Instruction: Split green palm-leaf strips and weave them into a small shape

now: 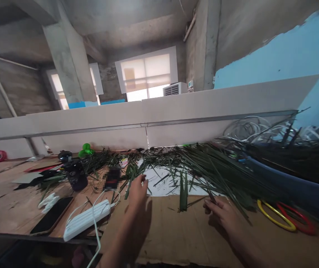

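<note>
My left hand [137,192] reaches forward over a sheet of brown cardboard [176,234], its fingers pinched on the ends of thin green leaves [131,173]. My right hand [221,213] rests lower on the cardboard with its fingers closed on a dark narrow leaf strip [211,196]. A thick heap of long green leaves [218,167] spreads across the table in front of both hands. A short bundle of leaves [183,191] lies between the hands.
A white power strip [85,219] and a black phone [52,215] lie at the left. A black cup [76,175] and a green object [86,149] stand behind them. Yellow and red rings [284,217] lie right. A white partition [159,119] backs the table.
</note>
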Tool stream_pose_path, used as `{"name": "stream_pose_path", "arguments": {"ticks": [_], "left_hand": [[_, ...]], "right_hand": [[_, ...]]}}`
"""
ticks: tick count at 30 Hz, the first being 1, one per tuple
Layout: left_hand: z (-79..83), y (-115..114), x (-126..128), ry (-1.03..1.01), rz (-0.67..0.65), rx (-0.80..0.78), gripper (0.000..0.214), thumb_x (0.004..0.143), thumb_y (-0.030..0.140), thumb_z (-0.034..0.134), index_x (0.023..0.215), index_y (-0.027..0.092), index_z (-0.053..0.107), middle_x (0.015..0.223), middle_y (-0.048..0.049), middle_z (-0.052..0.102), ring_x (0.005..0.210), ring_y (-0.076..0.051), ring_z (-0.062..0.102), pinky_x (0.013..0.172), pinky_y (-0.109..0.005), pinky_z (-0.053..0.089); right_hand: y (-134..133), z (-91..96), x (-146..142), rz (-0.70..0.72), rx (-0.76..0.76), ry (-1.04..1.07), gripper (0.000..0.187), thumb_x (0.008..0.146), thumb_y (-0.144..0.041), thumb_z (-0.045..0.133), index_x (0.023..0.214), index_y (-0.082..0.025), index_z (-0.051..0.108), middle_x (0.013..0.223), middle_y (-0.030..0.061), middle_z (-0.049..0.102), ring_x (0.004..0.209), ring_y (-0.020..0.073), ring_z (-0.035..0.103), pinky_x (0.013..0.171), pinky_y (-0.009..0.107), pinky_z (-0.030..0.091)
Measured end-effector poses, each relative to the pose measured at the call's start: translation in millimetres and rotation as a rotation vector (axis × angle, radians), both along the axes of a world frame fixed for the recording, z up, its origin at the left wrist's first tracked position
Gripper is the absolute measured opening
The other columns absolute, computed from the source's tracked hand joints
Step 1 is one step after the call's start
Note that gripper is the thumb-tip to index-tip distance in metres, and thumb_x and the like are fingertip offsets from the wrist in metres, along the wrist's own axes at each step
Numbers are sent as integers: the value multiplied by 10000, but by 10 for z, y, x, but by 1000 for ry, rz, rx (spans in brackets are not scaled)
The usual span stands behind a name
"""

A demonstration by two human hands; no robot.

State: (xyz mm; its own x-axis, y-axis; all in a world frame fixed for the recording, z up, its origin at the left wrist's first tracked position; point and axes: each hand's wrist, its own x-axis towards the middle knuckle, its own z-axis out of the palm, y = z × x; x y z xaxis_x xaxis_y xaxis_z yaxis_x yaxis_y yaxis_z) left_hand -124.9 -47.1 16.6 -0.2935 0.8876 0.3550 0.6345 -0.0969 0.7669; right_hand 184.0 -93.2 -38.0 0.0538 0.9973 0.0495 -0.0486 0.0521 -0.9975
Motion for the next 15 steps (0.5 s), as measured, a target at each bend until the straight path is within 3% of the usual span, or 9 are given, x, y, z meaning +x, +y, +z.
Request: {"name": "stream_pose_path", "arguments": {"ticks": [4,7,11,15], "left_hand": [[-117,-76,687,160,-169,-110,157,817,299,611,813,208,739,917,-117,757,963,-294,658,867,-348,437],[-190,-67,1038,246,-200,-153,147,782,315,645,747,200,731,941,-159,741,1031,-341,627,895,-390,406],[-253,21,1207,260,-203,-180,120,723,297,693,779,200,736,1024,-164,730,1110,-365,590,925,-408,379],[-299,103,1186,142,-210,-219,85,707,184,651,750,214,718,873,-96,749,935,-302,655,806,-353,413]], "right_hand": [[-18,25,-21,-1,27,14,409,721,-605,704,704,-201,641,639,2,578,496,134,467,453,260,378],[-39,45,-33,24,38,22,397,747,-602,679,713,-209,630,646,-4,562,515,142,475,459,259,384],[-54,83,-47,28,55,-4,403,721,-606,689,701,-207,632,654,2,569,580,165,517,488,256,405],[-65,138,-65,14,69,-45,408,711,-617,676,685,-214,621,638,6,583,593,180,533,510,268,416]]}}
